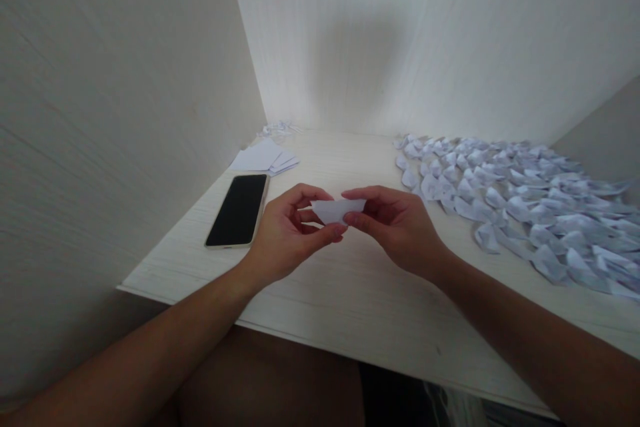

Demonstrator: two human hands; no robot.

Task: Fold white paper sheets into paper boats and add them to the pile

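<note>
Between my two hands, above the middle of the table, is a small folded white paper (330, 211), wide at the top and narrower below. My left hand (295, 230) pinches its left side and lower edge with thumb and fingers. On the other side, my right hand (395, 223) grips it, thumb on the near face and fingers behind the top edge. Many folded paper boats (480, 180) lie in rows to the right of my right hand. A phone (238, 210) with a dark screen rests just left of my left hand.
Loose white paper sheets (257, 155) lie behind the phone, with a small heap of paper scraps (279, 128) in the back corner. The pale wooden table (320, 307) meets walls at the left, back and right. Its front edge runs above my lap.
</note>
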